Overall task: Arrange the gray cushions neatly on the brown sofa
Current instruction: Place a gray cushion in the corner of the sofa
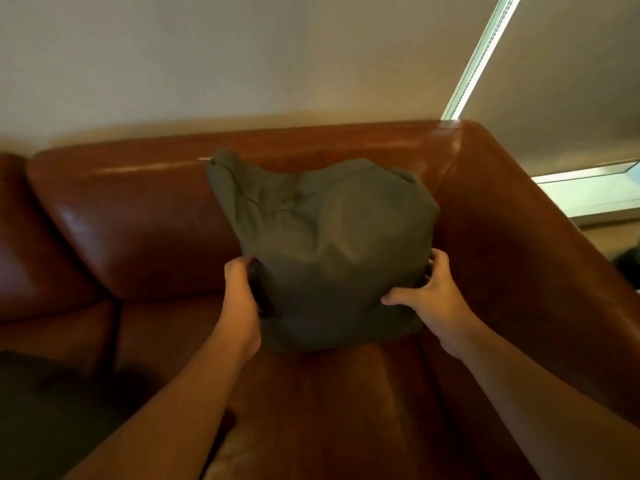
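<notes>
One gray cushion [329,244] between two hands, left hand [240,292] and right hand [433,299], on one brown sofa [138,220]

Plain cream wall [207,57] up top, roller blinds [571,81] pulled down with daylight leaking through the gap, maybe a window sill [588,195] underneath.

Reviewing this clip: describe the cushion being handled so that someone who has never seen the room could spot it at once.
Start at the brown leather sofa and go to its right-hand corner, where the backrest meets the armrest. Standing there on the seat, leaning towards the backrest, is the gray cushion, with the left hand and the right hand gripping its lower sides. It is the only soft, wrinkled fabric thing against the smooth, shiny leather.
</notes>
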